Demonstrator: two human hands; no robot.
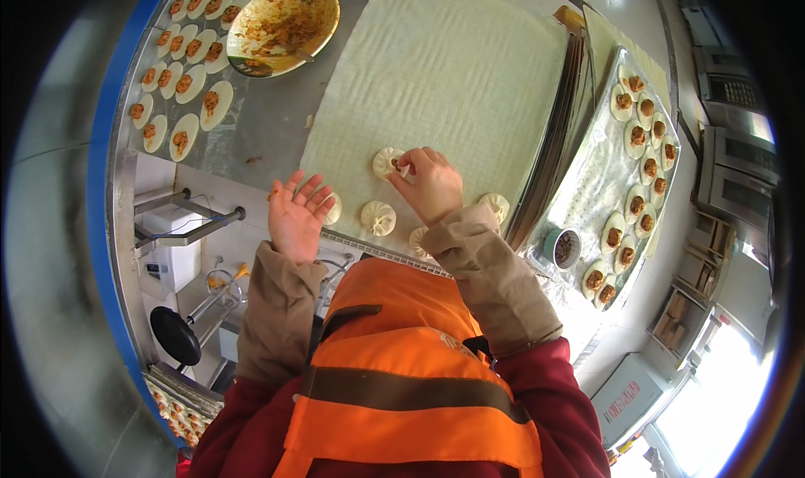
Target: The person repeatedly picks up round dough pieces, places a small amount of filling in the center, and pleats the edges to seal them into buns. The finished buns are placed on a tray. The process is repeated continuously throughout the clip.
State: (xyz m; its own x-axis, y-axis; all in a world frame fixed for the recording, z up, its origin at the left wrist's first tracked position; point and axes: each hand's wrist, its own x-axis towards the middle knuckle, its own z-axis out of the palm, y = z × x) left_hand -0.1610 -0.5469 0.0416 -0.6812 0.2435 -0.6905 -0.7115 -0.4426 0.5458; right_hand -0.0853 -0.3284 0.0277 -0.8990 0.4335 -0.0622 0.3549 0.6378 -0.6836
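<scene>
My right hand (429, 183) reaches over the mesh-lined tray (453, 67), thumb and fingertips pinched at the side and top of a pleated white bun (386, 161). Some dark filling seems to show at that bun's top, partly covered by the fingers. Palm up, my left hand (298, 220) is held at the tray's near left corner, fingers spread and holding nothing. Another bun (334, 210) peeks out beside it. Between my hands a closed pleated bun (378, 218) sits on the mesh. More buns (495, 205) lie by my right forearm, one partly hidden under the sleeve.
A bowl (323, 25) smeared with orange-brown filling stands at far left, beside rows of filled dough rounds (193, 49). On the right, a metal sheet (579, 201) carries more filled rounds and a small cup (563, 264) of brown bits. A black round stool seat (174, 335) is lower left.
</scene>
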